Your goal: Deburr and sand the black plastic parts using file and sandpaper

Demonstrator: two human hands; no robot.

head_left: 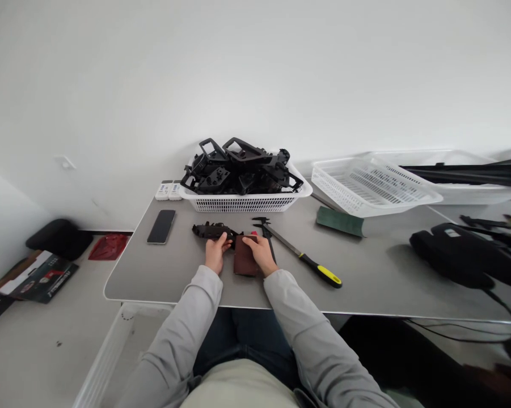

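My left hand is closed on a black plastic part, thumb on top, just above the grey table. In my right hand is a reddish-brown piece of sandpaper, pinched by its upper right edge and touching or very near the part's right end. Behind and partly under my right hand lies a black caliper. A file with a black and yellow handle rests to the right of that hand. The far fingers of both hands are hidden.
A white basket heaped with black plastic parts stands at the back. A phone lies left. Rightward are a curled green sheet, an empty white basket and a black padded object with a cable. The table's front edge is close.
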